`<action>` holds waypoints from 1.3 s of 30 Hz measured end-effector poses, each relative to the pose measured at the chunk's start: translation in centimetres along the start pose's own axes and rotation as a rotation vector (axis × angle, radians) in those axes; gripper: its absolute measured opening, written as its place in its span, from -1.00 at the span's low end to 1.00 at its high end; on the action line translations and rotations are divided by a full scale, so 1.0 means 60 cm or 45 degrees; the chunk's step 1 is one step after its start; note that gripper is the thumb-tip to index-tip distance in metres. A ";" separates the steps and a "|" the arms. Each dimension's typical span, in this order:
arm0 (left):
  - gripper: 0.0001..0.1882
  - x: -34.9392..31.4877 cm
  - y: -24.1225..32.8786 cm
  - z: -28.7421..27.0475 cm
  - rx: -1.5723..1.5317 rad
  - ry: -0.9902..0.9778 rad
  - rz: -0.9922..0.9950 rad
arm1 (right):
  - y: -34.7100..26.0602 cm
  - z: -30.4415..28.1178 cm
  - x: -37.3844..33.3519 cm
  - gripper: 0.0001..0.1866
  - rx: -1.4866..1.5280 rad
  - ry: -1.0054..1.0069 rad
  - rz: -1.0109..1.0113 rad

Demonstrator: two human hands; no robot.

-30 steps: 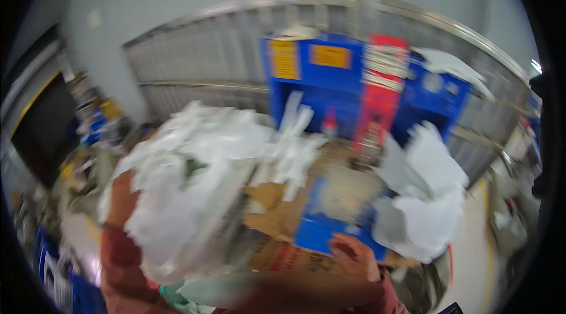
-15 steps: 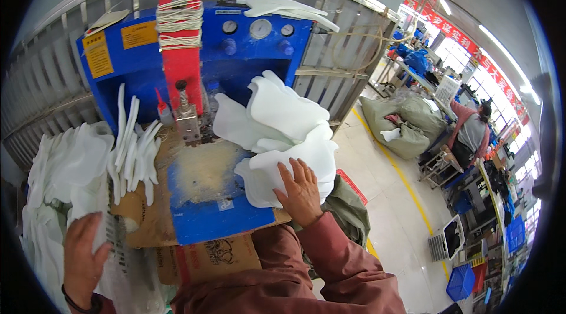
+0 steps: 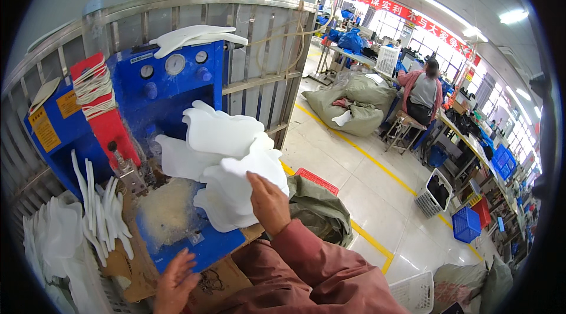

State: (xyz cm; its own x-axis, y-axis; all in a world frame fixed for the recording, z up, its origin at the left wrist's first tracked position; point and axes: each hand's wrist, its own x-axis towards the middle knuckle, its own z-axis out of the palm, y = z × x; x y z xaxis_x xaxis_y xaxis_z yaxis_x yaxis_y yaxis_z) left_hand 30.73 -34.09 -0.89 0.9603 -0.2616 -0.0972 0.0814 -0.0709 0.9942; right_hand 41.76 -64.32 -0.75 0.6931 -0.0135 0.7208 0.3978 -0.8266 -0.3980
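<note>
A stack of white, wavy-edged foam pads [image 3: 236,190] leans on the right side of the blue work plate [image 3: 203,252]. My right hand [image 3: 270,205] is closed at the stack's right edge, its fingers on the upper pad, which looks lifted and slightly blurred; the thumb is hidden. Low in the view, in front of the blue plate, my left hand [image 3: 177,281] is open and holds nothing, fingers apart. Beyond the plate stands a blue machine [image 3: 127,87] with gauges and a red upright [image 3: 112,125] wound with white cord.
More white pads [image 3: 56,237] fill a crate at the left, beside several narrow white strips [image 3: 97,208]. Pale dust [image 3: 168,208] covers part of the plate. Right of the stack lie a green sack [image 3: 321,211] and a red basket [image 3: 317,180]. A person [image 3: 421,96] sits farther off.
My view has turned to the right. The left hand has moved from the crate of pads to the front of the blue plate. My right hand has gone from lying flat to gripping the stack's edge.
</note>
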 end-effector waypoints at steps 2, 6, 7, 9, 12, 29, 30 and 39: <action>-0.12 0.023 -0.003 0.046 -0.270 -0.065 0.039 | -0.022 -0.036 -0.002 -0.49 -0.044 0.137 -0.004; -0.21 0.051 -0.004 0.110 -0.467 -0.037 0.160 | -0.107 -0.056 -0.061 -0.40 0.409 -0.029 -0.240; -0.26 0.056 -0.003 0.113 -0.313 0.011 0.148 | -0.132 -0.047 -0.081 -0.41 0.480 -0.015 -0.386; -0.46 0.051 -0.002 0.113 -0.717 0.118 0.120 | -0.177 -0.029 -0.122 -0.43 0.567 -0.177 -0.392; -0.58 0.034 0.005 0.084 -0.879 0.182 -0.161 | -0.196 -0.005 -0.142 -0.45 0.659 -0.377 -0.446; -0.57 -0.079 -0.001 -0.139 -0.368 0.438 -0.323 | -0.145 0.142 -0.093 -0.68 1.635 -1.024 0.904; -0.57 -0.078 -0.006 -0.148 -0.354 0.424 -0.296 | -0.148 0.150 -0.091 -0.71 1.606 -1.045 0.888; -0.60 -0.045 -0.026 -0.199 -0.392 0.834 0.060 | -0.198 0.231 -0.048 -0.78 1.863 -0.912 0.877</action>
State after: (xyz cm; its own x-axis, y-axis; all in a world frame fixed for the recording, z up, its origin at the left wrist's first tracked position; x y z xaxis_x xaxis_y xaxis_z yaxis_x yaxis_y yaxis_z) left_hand 31.19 -21.76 -1.62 0.9194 0.3798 -0.1021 0.0147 0.2261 0.9740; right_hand 43.35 -46.64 -5.97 0.8942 0.4474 0.0123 -0.1681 0.3613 -0.9172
